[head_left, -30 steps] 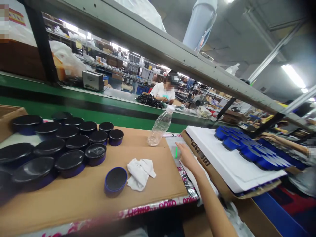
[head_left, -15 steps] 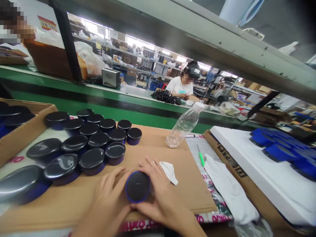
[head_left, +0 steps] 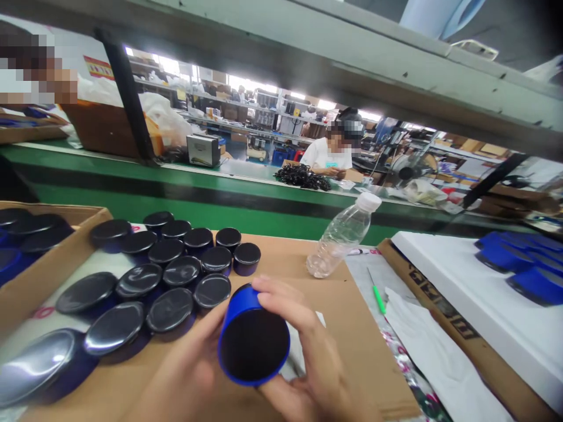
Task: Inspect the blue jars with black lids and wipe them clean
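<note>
**Blue round tin held in both hands above the cardboard**

The left hand (head_left: 189, 375) and right hand (head_left: 303, 357) clasp a smooth blue tin (head_left: 253, 340), fingers curled tight around its round wall, its matte black face tilted toward the camera. Glossy black-lidded tins (head_left: 176, 275) cluster to the left on the brown cardboard sheet (head_left: 281, 258). A clear ribbed plastic bottle (head_left: 343, 237) leans nearby. Behind runs a green conveyor (head_left: 132, 181), with factory shelving beyond it.

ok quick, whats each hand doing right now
Left hand: closed around the blue cylinder, cradling it from the left and below.
Right hand: closed on the same cylinder, fingers over its top and right side.
</note>
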Tool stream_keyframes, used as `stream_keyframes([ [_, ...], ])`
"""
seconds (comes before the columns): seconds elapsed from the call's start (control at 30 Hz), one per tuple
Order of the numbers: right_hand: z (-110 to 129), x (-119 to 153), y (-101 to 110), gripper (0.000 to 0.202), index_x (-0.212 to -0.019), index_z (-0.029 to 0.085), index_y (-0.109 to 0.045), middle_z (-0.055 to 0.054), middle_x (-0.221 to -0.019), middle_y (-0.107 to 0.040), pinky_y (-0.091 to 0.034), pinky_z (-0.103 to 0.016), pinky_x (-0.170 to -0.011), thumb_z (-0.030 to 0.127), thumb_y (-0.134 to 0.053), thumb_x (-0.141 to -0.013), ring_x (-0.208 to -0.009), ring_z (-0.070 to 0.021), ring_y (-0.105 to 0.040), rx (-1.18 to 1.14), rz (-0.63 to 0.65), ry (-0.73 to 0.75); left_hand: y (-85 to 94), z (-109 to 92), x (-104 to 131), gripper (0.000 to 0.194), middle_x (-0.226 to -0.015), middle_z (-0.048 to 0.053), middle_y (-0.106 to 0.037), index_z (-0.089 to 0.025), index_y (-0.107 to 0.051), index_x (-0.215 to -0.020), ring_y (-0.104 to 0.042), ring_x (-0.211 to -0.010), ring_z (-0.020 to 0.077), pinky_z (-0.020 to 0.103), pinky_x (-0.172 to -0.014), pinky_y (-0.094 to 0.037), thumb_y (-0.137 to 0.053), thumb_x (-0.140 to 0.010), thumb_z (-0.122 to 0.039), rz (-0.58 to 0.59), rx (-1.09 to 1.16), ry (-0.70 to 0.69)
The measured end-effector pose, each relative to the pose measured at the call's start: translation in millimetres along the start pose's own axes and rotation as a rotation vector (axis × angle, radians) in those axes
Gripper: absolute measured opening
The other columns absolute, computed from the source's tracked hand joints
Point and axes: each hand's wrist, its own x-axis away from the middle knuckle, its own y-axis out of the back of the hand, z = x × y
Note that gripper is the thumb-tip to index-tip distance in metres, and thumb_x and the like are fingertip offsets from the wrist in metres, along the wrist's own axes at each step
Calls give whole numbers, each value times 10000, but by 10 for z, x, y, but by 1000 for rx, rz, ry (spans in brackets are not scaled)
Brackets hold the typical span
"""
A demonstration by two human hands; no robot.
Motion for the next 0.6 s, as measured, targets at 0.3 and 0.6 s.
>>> stream_keyframes([
  [0.3, -66, -332, 99, 777, -1481, 259, -356, -71, -1475, -547, -421, -317, -1187, 144, -718, -803, -1385, -213, -513, -23, -37, -29, -101, -324, -307, 781, -1356, 25, -671, -309, -715, -1190, -545, -1357, 328, 430, -1192, -398, -775, -573, -784, -106, 252, 119],
  [0.6, -152, -550, 114, 773, -1497, 235, -440, -102, -1489, -547, -484, -469, -1140, 304, -756, -796, -1423, -342, -465, 19, -52, -144, -365, -557, -590, 608, -900, 8, -753, -231, -751, -1023, -726, -838, 157, 158, -763, -587, -949, -492, -452, -166, 393, 172],
])
